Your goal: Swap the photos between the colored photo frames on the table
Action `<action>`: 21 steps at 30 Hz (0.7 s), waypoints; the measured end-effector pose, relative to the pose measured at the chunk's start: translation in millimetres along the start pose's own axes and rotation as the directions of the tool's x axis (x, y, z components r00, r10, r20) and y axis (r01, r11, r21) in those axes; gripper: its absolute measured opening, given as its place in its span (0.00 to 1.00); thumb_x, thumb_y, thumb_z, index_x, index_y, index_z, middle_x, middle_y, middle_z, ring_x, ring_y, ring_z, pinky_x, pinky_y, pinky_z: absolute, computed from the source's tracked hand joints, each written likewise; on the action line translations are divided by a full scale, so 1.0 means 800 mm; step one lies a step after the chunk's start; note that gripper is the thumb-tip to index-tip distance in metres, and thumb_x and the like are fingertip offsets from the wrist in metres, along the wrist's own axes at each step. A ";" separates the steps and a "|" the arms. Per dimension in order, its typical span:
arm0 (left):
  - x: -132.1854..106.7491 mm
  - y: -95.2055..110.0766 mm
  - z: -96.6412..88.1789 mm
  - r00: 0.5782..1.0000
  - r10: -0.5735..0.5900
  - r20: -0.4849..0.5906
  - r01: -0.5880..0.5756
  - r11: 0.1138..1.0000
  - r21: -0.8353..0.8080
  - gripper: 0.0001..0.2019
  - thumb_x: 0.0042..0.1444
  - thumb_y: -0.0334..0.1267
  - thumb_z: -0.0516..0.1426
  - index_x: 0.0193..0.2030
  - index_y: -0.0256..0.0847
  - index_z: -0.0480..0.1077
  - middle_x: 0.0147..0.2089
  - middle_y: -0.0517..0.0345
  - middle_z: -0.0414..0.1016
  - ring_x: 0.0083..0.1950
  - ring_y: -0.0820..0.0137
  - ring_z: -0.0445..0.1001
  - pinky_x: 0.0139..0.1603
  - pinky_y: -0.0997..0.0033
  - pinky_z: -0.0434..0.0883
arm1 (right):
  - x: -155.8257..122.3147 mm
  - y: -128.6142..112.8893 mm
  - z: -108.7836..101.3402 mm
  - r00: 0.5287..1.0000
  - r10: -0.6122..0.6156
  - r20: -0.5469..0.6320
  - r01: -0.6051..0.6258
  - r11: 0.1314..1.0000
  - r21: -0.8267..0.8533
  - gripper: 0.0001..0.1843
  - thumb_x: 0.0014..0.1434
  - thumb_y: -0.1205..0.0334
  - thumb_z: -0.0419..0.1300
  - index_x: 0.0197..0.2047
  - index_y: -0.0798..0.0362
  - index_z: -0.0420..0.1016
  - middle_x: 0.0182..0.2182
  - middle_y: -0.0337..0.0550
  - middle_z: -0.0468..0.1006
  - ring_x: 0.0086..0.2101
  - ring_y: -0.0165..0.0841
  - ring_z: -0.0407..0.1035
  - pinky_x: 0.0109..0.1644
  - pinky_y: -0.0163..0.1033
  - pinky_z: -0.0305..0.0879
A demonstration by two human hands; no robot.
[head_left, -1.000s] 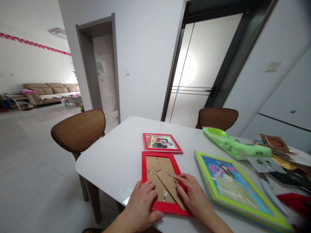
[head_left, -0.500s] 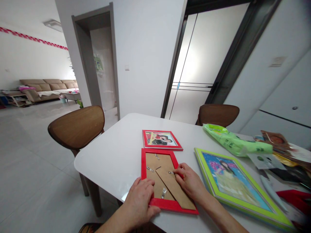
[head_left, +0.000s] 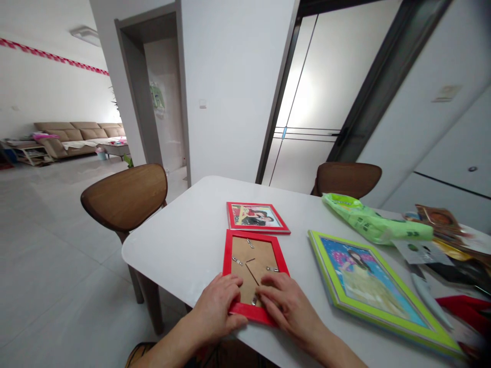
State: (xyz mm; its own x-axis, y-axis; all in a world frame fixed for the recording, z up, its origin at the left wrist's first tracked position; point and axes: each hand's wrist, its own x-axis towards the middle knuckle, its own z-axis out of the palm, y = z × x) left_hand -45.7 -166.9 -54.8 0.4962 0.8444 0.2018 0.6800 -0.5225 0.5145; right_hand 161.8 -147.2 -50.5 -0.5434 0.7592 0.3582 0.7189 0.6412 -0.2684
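Observation:
A red picture frame point(head_left: 228, 250) lies face down on the white table point(head_left: 172, 245), its brown backing board point(head_left: 241, 278) showing. Small metal clips sit along each side of the board. My left hand point(head_left: 218, 304) grips the frame's near left corner, thumb at the near edge and fingers over the left side. With bent fingers, my right hand point(head_left: 289, 306) is at the near metal clip point(head_left: 254, 299) and covers the lower right of the board and most of its stand leg. A second red picture frame point(head_left: 282, 220), photo up, lies just beyond.
To the right lies a green picture frame point(head_left: 326, 271) with a photo. Behind it are a green plastic bag point(head_left: 376, 222) and assorted packets. Brown chairs point(head_left: 126, 199) stand at the far left and far right point(head_left: 347, 179) of the table.
My right hand has moved from the right-side clip down and left to the near clip, now covering the stand leg. My left hand still holds the corner.

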 end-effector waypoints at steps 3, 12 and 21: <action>-0.001 0.001 -0.001 1.000 0.011 -0.009 -0.011 1.000 -0.006 0.13 0.44 0.42 0.59 0.34 0.39 0.66 0.52 0.52 0.65 0.54 0.64 0.60 0.55 0.64 0.56 | 0.002 -0.023 -0.003 0.993 -0.049 0.110 0.046 0.999 0.027 0.12 0.55 0.62 0.48 0.37 0.45 0.72 0.37 0.44 0.69 0.39 0.34 0.61 0.41 0.42 0.58; -0.006 0.003 -0.009 1.000 0.010 0.021 -0.010 1.000 -0.013 0.14 0.41 0.41 0.62 0.34 0.39 0.65 0.53 0.53 0.64 0.54 0.64 0.59 0.56 0.65 0.54 | -0.005 -0.030 -0.013 0.974 -0.080 0.212 0.066 0.995 0.070 0.12 0.55 0.57 0.49 0.39 0.47 0.71 0.38 0.44 0.69 0.40 0.36 0.60 0.43 0.43 0.57; -0.002 0.007 -0.009 1.000 -0.005 0.003 0.005 0.999 -0.037 0.14 0.38 0.36 0.64 0.31 0.40 0.65 0.49 0.56 0.67 0.50 0.65 0.63 0.53 0.66 0.56 | 0.072 -0.019 0.026 0.989 0.130 0.075 -0.133 0.990 0.041 0.16 0.55 0.65 0.46 0.44 0.55 0.69 0.38 0.48 0.70 0.41 0.34 0.61 0.45 0.39 0.56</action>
State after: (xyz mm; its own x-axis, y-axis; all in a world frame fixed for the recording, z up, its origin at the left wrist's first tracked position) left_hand -46.5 -170.5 -46.5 0.4944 0.8467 0.1966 0.6622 -0.5134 0.5458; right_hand 110.5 -111.3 -44.3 -0.4765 0.8423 0.2520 0.7664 0.5384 -0.3504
